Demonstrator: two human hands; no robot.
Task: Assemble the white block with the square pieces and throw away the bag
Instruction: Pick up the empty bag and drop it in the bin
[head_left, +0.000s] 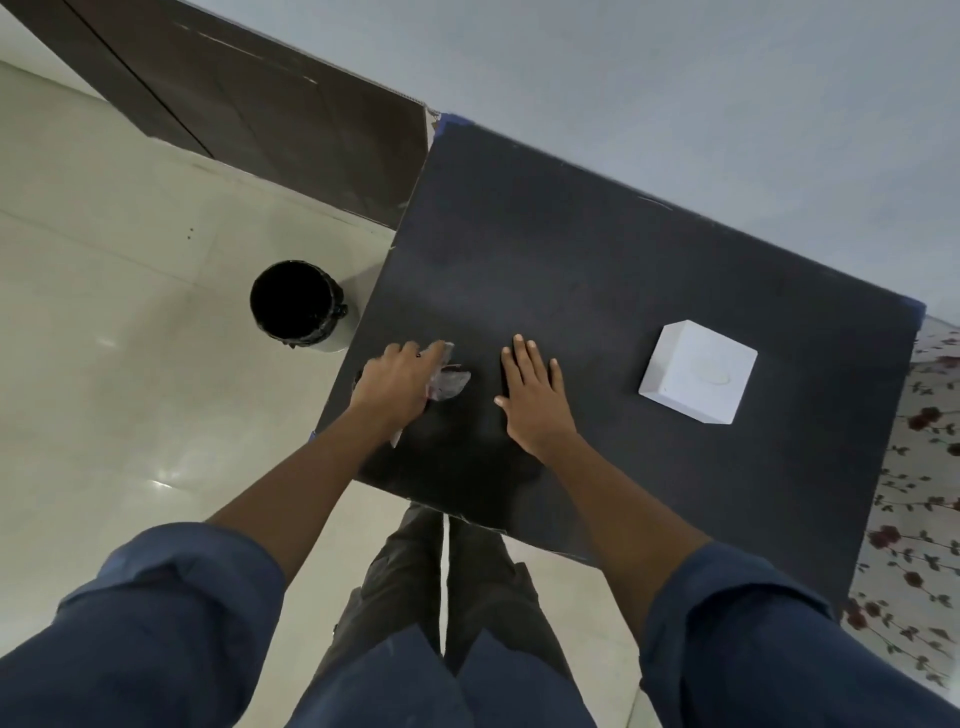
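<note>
A white block (698, 371) stands on the right part of the black table (597, 249), closed on every side I can see. Near the table's left edge my left hand (397, 382) is closed on a crumpled clear plastic bag (449, 383), which sticks out to the right of the fingers. A corner of the bag also shows below the wrist. My right hand (532, 395) lies flat on the table, palm down, fingers spread, holding nothing, a short way right of the bag and well left of the block. No loose square pieces are in view.
A round bin with a black liner (296, 306) stands on the pale tiled floor just left of the table. A dark wooden panel (249, 88) runs along the wall behind. Flowered fabric (919, 493) lies beyond the table's right edge. My legs stand at the table's near edge.
</note>
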